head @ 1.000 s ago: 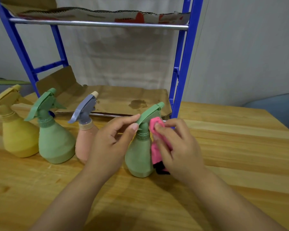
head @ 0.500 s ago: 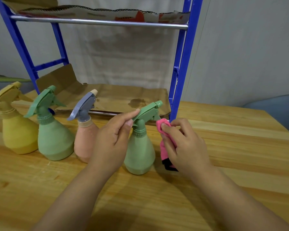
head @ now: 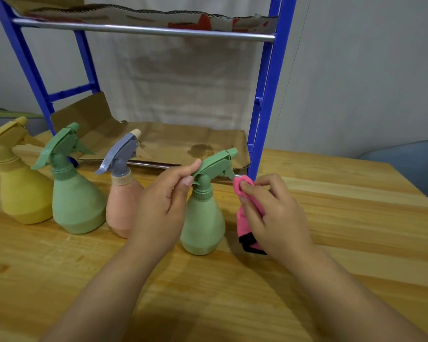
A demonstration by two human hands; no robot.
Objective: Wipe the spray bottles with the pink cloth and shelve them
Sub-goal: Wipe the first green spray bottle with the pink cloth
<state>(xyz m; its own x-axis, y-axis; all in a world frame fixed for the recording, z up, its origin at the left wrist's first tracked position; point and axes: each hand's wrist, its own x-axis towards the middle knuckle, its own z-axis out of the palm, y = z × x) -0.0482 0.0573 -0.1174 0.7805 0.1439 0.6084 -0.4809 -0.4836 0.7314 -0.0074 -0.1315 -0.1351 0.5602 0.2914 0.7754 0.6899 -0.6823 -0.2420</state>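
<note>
Several spray bottles stand in a row on the wooden table [head: 331, 218]. The rightmost, a light green bottle [head: 203, 223], stands upright between my hands. My left hand [head: 163, 201] pinches the back of its green trigger head between thumb and forefinger. My right hand [head: 274, 215] grips the pink cloth [head: 245, 208] with a black edge and holds it against the bottle's trigger, just under the nozzle. To the left stand a pink bottle with a grey-blue head [head: 121, 193], a darker green bottle [head: 74, 193] and a yellow bottle [head: 17, 186].
A blue metal shelf rack [head: 265, 102] stands on the table behind the bottles. Brown cardboard [head: 173, 141] lines its lower shelf, which has a dark stain; more cardboard lies on the upper shelf. A blue-grey chair [head: 410, 164] sits past the table's right edge.
My right hand has drawn the pink cloth away from the bottle's neck and up to the trigger tip. The left hand keeps its pinch on the trigger head.
</note>
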